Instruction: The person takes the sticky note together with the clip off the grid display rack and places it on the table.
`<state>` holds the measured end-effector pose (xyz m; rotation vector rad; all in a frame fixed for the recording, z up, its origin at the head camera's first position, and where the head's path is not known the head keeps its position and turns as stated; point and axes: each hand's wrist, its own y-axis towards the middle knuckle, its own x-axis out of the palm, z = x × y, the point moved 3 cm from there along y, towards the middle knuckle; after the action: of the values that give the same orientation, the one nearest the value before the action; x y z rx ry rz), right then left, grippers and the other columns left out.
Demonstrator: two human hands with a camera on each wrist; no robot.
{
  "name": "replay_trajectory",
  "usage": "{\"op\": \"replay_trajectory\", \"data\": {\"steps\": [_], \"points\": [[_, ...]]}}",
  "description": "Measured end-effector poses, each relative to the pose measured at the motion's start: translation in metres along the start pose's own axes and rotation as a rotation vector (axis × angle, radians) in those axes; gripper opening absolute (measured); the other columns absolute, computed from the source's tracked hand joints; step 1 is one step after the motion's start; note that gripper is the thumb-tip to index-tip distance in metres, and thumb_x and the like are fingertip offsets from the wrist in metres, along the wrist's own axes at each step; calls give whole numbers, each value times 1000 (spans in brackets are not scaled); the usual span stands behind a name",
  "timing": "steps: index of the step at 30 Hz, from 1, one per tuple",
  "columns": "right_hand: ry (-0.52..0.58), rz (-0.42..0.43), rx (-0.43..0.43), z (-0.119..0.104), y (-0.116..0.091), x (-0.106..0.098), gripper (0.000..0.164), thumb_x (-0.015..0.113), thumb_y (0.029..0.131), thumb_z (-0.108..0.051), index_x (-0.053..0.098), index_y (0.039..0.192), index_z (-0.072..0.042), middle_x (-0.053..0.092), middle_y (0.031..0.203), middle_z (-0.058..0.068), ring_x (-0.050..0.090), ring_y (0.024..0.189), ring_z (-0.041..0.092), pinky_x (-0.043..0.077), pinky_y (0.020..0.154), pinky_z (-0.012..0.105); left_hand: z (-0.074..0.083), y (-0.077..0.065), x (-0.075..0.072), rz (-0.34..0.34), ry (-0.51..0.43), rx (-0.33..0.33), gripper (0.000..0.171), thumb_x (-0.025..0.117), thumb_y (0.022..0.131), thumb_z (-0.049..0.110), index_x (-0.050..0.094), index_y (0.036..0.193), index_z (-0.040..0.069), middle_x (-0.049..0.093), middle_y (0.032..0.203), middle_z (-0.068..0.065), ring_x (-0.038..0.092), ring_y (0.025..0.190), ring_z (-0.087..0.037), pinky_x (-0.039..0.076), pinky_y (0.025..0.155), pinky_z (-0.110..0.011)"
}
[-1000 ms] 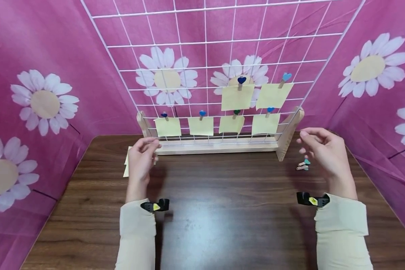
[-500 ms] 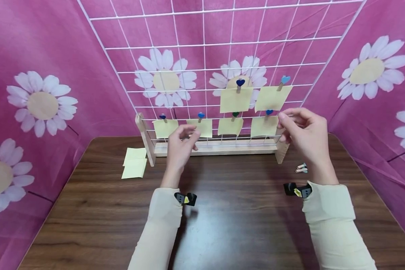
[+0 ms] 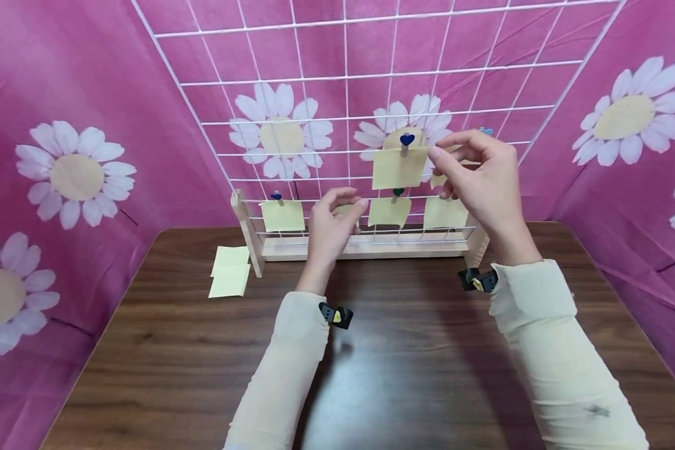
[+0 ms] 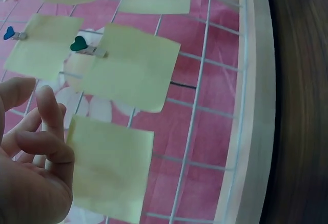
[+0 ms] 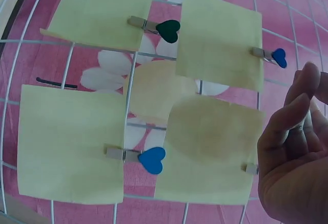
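Pale yellow notes hang on a white wire grid [image 3: 345,77] from small wooden clothespins with heart tops. My left hand [image 3: 329,231] is in front of a lower-row note [image 4: 113,167], its fingers loosely bent, with nothing seen between them. My right hand [image 3: 484,181] is raised before the right side of the grid, thumb and forefinger near each other, nothing visible in them. It partly covers the upper right note. A dark-blue heart clothespin [image 3: 407,139] holds the upper note [image 3: 399,169] left of this hand; a green heart clothespin [image 4: 79,43] holds one below.
The grid stands in a wooden base [image 3: 371,250] on a brown table [image 3: 174,375]. Two loose yellow notes [image 3: 229,281] lie overlapping left of the base. A pink floral cloth [image 3: 163,156] surrounds the table.
My left hand has moved right from over the loose notes to the grid's lower row. My right hand has moved left and up to the upper notes. My right arm now hides the loose clothespins.
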<state>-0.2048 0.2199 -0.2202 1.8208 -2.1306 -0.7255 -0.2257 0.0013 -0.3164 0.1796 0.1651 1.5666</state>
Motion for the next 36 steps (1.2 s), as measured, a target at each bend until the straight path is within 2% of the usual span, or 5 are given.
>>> {"op": "replay_trajectory", "data": {"steps": [7,14,24,28,36], "points": [[-147,-5,-48,-6,9,13,23,75,92,-9,73,110,4,67,66,-3,56,41,9,46,43,18,0,4,12,-4,-41,10,33,74,93,11,66,122,-1,71,108,-11,59,50,-10,53,53,-25],[-276,-16,-54,-12,16,22,29,75,93,-14,74,119,-3,66,67,-5,56,42,7,46,44,16,4,7,17,-19,-35,7,34,74,94,11,66,125,0,72,109,-9,58,51,-13,56,56,-29],[-388,-80,-71,-11,24,33,23,71,95,-15,76,115,-4,72,77,14,59,46,6,47,51,15,15,8,18,-24,14,-15,23,73,95,15,71,114,4,69,106,-7,63,66,-47,57,63,-50],[-384,-81,-76,-14,25,35,19,71,96,-14,75,110,-3,72,77,14,58,44,7,47,48,16,19,8,19,-18,-16,-17,19,73,94,10,69,111,2,69,102,-8,62,61,-40,58,66,-55],[-456,-71,-123,-9,22,34,15,67,97,-10,73,106,1,71,78,14,59,60,1,47,63,14,18,10,27,-27,-59,-13,12,68,95,2,67,105,-3,67,91,-10,56,49,-16,55,53,-33]]}}
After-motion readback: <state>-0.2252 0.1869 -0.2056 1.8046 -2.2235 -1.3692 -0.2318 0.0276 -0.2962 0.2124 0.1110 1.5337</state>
